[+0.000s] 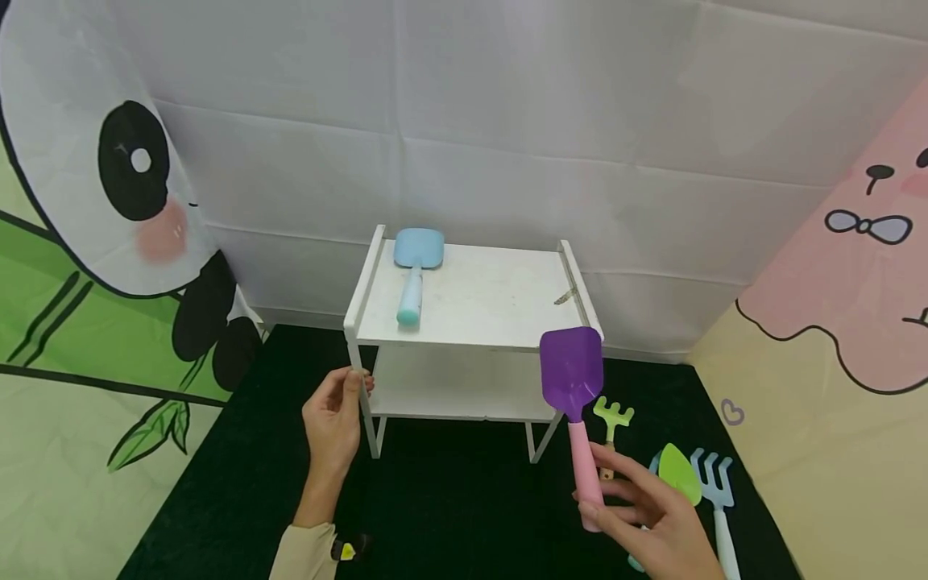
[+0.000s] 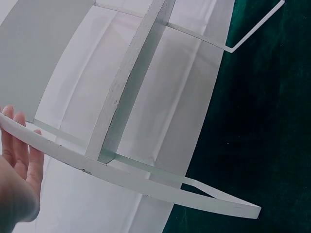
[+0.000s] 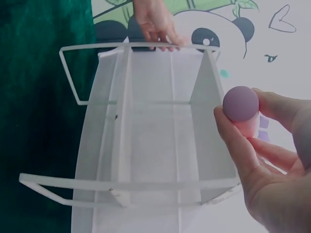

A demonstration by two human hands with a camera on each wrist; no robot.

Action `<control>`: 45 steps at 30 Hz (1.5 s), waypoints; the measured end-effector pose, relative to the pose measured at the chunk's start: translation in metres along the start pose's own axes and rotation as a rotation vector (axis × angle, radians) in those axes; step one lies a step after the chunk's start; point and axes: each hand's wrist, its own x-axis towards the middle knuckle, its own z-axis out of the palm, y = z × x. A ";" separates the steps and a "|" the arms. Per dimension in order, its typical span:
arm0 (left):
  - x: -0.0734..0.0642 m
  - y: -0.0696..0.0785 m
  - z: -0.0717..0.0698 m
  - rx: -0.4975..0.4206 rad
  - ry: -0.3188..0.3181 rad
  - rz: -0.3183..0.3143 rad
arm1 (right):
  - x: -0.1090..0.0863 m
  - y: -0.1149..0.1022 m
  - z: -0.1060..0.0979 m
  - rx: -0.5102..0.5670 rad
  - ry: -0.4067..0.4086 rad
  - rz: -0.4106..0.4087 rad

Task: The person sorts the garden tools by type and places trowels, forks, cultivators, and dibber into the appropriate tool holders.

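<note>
My left hand [image 1: 333,419] grips the front left leg of a small white two-tier shelf [image 1: 493,294]. In the left wrist view, its fingers [image 2: 20,145] pass behind the white frame bar [image 2: 63,151]. A toy shovel with a purple blade [image 1: 572,366] and pink handle is held upright by my right hand [image 1: 648,511], whose thumb and fingers pinch the handle. The blade overlaps the shelf's front right corner in the head view. The right wrist view looks onto the rounded end of the handle [image 3: 241,104]. On the top board, at left, lies a light blue toy shovel [image 1: 418,248].
On the dark green cloth [image 1: 449,507] at right lie a green toy rake [image 1: 613,416], a green-bladed trowel [image 1: 679,473] and a light blue fork [image 1: 716,483]. The lower shelf board [image 1: 457,383] sits beneath the top. White fabric [image 1: 507,161] hangs behind, with printed cartoon panels at both sides.
</note>
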 end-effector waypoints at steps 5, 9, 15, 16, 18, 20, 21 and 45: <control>0.001 -0.001 0.001 0.009 0.004 -0.001 | 0.010 -0.014 0.002 0.012 -0.007 0.138; 0.000 -0.001 0.001 0.006 0.007 -0.009 | 0.018 -0.024 0.003 -0.005 -0.034 0.114; 0.000 0.001 0.001 -0.005 0.001 -0.016 | 0.032 -0.032 0.000 0.009 -0.118 -0.043; 0.000 0.001 0.001 -0.003 0.000 -0.017 | 0.034 -0.032 0.000 0.013 -0.127 -0.060; 0.000 0.000 0.001 -0.004 -0.002 -0.016 | 0.039 -0.034 0.001 0.016 -0.134 -0.077; 0.000 0.000 0.000 -0.007 -0.004 -0.013 | 0.043 -0.036 0.002 0.019 -0.141 -0.087; 0.000 -0.001 0.000 -0.007 -0.004 -0.010 | 0.045 -0.037 0.003 0.019 -0.142 -0.090; 0.001 0.000 -0.002 -0.001 -0.007 0.005 | 0.100 -0.065 0.008 0.007 -0.218 -0.047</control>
